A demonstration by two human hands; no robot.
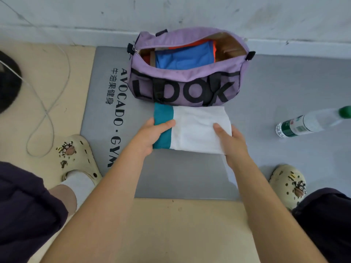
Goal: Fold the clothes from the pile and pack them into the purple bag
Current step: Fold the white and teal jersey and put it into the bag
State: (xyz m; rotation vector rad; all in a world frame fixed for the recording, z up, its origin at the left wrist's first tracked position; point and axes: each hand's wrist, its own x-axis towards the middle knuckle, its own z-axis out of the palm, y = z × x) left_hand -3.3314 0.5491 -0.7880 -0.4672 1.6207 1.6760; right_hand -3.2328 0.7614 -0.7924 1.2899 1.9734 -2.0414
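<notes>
Just in front of the open purple fabric duffel bag, the left hand and right hand pinch a folded teal-and-white cloth garment by its ends; lifted unevenly, it could sag, unfold, or snag the bag's rim.

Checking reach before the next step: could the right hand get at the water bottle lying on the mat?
Probably yes, once it lets go: the right hand grips the folded garment, and bare mat lies between it and the water bottle.
</notes>
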